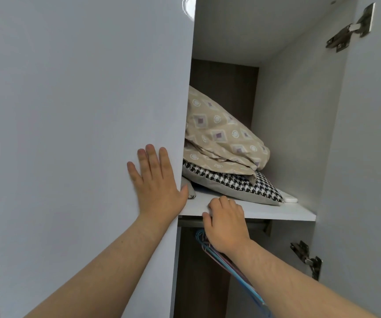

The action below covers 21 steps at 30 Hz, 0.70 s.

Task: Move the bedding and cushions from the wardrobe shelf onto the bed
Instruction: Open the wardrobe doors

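Note:
A beige patterned pillow or folded bedding (221,134) lies on top of a black-and-white houndstooth cushion (237,183) on the white wardrobe shelf (283,211). The pile's left part is hidden behind the closed left door (88,111). My left hand (157,182) lies flat with fingers spread on that door, thumb at its edge. My right hand (226,222) rests on the shelf's front edge with fingers curled over it, just in front of the cushion and apart from it. Neither hand holds bedding.
A small white object (290,199) lies on the shelf behind the cushion's right corner. Coloured wire hangers (228,260) hang below the shelf under my right wrist. The right door (372,157) stands open, with metal hinges (351,28) at top and bottom.

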Motion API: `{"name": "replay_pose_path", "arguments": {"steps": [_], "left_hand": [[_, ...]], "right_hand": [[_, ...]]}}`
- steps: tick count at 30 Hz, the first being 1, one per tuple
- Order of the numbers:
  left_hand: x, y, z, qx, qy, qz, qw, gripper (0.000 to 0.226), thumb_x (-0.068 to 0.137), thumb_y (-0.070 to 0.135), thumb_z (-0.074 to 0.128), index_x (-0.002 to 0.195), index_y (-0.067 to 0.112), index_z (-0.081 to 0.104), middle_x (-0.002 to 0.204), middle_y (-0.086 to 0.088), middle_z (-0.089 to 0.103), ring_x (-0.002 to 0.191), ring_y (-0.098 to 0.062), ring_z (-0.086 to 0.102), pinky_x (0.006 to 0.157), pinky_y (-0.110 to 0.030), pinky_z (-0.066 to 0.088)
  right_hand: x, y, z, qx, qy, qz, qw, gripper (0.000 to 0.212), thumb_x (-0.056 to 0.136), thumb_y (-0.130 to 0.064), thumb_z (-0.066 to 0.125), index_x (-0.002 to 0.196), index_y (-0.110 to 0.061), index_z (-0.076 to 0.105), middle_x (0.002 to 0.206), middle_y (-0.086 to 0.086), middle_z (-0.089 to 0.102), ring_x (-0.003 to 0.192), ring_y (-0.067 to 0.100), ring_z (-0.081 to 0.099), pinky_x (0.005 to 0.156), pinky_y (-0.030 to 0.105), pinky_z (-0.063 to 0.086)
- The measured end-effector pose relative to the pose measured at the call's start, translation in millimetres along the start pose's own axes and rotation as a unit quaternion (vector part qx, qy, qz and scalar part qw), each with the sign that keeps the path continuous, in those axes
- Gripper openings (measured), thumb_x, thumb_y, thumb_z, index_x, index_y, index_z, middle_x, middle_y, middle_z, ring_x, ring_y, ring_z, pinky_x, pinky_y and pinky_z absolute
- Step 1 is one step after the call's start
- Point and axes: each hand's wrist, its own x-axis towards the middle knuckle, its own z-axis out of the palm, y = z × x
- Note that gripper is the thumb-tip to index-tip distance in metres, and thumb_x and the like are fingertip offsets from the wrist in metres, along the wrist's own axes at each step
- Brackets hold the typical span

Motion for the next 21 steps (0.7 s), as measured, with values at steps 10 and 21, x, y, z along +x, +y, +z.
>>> {"name": "replay_pose_path", "arguments": {"steps": [10, 21], "left_hand": [[-8.7, 18.4, -17.3, 0.021, -0.047, -0.052, 0.997, 0.102, 0.07, 0.025, 0.065, 0.146, -0.001, 0.002, 0.153, -0.033, 0.019, 0.142, -0.051, 0.013, 0.108, -0.07, 0.015], [-54.9, 20.7, -91.4, -0.097, -0.051, -0.07, 0.991, 0.101, 0.077, 0.017, 0.056, 0.151, 0.007, -0.013, 0.16, -0.014, -0.012, 0.146, -0.029, -0.018, 0.116, -0.045, -0.013]], "right_hand": [[3.8, 7.1, -8.5, 0.051, -0.055, 0.007, 0.997, 0.032, 0.096, -0.042, 0.043, 0.117, -0.021, 0.054, 0.116, 0.0, 0.054, 0.108, 0.02, 0.048, 0.094, 0.035, 0.037], [1.6, 12.7, -42.2, 0.105, -0.2, 0.017, 0.974, 0.042, 0.096, -0.029, 0.044, 0.136, -0.019, 0.046, 0.132, 0.003, 0.047, 0.124, 0.024, 0.044, 0.103, 0.034, 0.033]]}}
